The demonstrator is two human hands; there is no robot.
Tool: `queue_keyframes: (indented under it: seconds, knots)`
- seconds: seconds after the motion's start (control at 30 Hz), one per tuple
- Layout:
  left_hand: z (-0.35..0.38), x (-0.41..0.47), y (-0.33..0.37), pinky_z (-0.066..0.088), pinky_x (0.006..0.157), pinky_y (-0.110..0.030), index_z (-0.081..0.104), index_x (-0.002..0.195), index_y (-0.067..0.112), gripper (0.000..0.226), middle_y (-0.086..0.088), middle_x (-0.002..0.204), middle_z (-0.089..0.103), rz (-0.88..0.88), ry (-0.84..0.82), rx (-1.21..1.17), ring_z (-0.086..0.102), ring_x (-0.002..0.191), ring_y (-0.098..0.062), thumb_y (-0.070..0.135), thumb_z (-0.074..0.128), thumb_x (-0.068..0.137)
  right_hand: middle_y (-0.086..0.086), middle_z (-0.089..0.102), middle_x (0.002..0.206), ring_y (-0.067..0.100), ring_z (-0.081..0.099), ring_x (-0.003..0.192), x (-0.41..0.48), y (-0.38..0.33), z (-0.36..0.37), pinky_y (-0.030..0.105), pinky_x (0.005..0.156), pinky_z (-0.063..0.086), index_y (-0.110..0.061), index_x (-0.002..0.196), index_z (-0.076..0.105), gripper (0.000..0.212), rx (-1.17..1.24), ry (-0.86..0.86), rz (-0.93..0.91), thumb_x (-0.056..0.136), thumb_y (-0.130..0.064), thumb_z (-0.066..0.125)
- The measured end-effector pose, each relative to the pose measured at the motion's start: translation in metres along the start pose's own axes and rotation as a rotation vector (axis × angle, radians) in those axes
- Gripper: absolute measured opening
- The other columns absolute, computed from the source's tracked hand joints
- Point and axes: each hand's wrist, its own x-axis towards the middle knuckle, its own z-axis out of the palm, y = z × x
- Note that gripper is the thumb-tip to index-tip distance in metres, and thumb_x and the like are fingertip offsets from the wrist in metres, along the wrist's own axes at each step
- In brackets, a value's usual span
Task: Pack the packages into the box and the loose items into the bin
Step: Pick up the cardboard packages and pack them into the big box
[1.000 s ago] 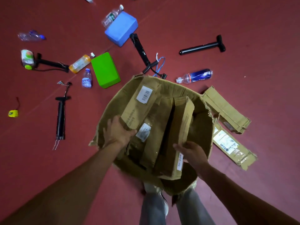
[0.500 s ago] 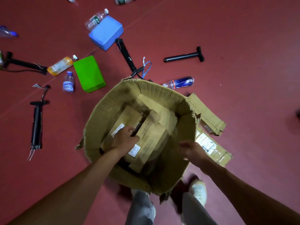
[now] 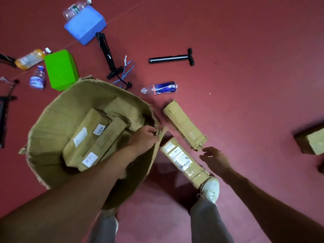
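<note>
A large worn cardboard box stands open on the red floor with several long brown packages lying inside. My left hand grips the box's torn right rim. Two more long packages lie on the floor right of the box: a taped one and a labelled one nearer my foot. My right hand hovers open with fingers spread just right of the labelled package, below the taped one's near end, holding nothing.
Loose items lie beyond the box: a green block, a blue block, black pumps, a blue-labelled bottle, other bottles. Another brown package sits far right. My white shoe touches the labelled package.
My left hand left the packages inside the box and took hold of the right rim. My right hand let go of the rim and moved out toward the floor packages. The view shifted right.
</note>
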Motion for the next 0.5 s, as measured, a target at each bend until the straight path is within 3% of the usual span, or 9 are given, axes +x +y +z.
queue_keyframes:
  seconds: [0.07, 0.17, 0.23, 0.33, 0.37, 0.43, 0.5]
  knots:
    - [0.039, 0.01, 0.016, 0.044, 0.089, -0.025, 0.06, 0.117, 0.016, 0.04, -0.001, 0.108, 0.062, -0.049, 0.007, -0.017, 0.059, 0.108, -0.021, 0.024, 0.064, 0.078, 0.008, 0.064, 0.121, 0.025, 0.06, 0.108, 0.018, 0.023, -0.014, 0.024, 0.084, 0.043, -0.013, 0.125, 0.058, 0.038, -0.036, -0.057, -0.006, 0.088, -0.023, 0.063]
    - [0.092, 0.032, 0.019, 0.043, 0.085, -0.021, 0.058, 0.119, 0.016, 0.037, 0.0, 0.109, 0.061, -0.142, 0.03, -0.051, 0.06, 0.103, -0.02, 0.02, 0.063, 0.082, 0.005, 0.061, 0.124, 0.019, 0.057, 0.099, 0.047, 0.053, -0.025, 0.018, 0.07, 0.039, -0.015, 0.128, 0.055, 0.039, -0.078, -0.126, -0.033, 0.09, -0.025, 0.062]
    - [0.122, 0.048, 0.004, 0.05, 0.088, -0.029, 0.058, 0.116, 0.016, 0.043, -0.003, 0.108, 0.064, -0.186, 0.048, -0.108, 0.063, 0.097, -0.023, 0.023, 0.066, 0.075, 0.004, 0.061, 0.125, 0.019, 0.057, 0.101, 0.066, 0.067, -0.025, 0.019, 0.074, 0.037, -0.016, 0.129, 0.054, 0.04, -0.107, -0.134, -0.075, 0.091, -0.026, 0.061]
    - [0.154, 0.074, -0.026, 0.048, 0.079, -0.031, 0.057, 0.086, 0.012, 0.008, -0.003, 0.081, 0.059, -0.285, 0.076, -0.131, 0.062, 0.088, -0.025, 0.016, 0.063, 0.082, 0.005, 0.061, 0.125, 0.02, 0.059, 0.103, 0.098, 0.086, -0.014, 0.021, 0.082, 0.04, -0.016, 0.129, 0.054, 0.039, -0.112, -0.109, -0.093, 0.091, -0.025, 0.061]
    - [0.165, 0.082, -0.038, 0.047, 0.077, -0.032, 0.058, 0.084, 0.01, 0.007, -0.004, 0.078, 0.06, -0.317, 0.091, -0.156, 0.062, 0.086, -0.026, 0.016, 0.062, 0.082, 0.006, 0.06, 0.126, 0.02, 0.058, 0.103, 0.108, 0.091, -0.008, 0.023, 0.084, 0.041, -0.015, 0.129, 0.053, 0.04, -0.11, -0.104, -0.089, 0.091, -0.023, 0.061]
    - [0.185, 0.102, -0.064, 0.052, 0.082, -0.039, 0.061, 0.104, -0.003, 0.044, -0.019, 0.097, 0.068, -0.374, 0.134, -0.217, 0.065, 0.096, -0.034, 0.028, 0.064, 0.072, 0.009, 0.058, 0.128, 0.018, 0.056, 0.1, 0.129, 0.097, 0.006, 0.024, 0.084, 0.041, -0.013, 0.132, 0.051, 0.043, -0.111, -0.078, -0.088, 0.091, -0.022, 0.061]
    - [0.204, 0.124, -0.088, 0.05, 0.092, -0.044, 0.054, 0.122, -0.004, 0.074, -0.023, 0.121, 0.062, -0.464, 0.175, -0.243, 0.06, 0.111, -0.038, 0.042, 0.065, 0.066, 0.012, 0.056, 0.132, 0.022, 0.057, 0.105, 0.158, 0.103, 0.02, 0.026, 0.084, 0.04, -0.01, 0.135, 0.047, 0.047, -0.086, -0.033, -0.09, 0.091, -0.022, 0.06]
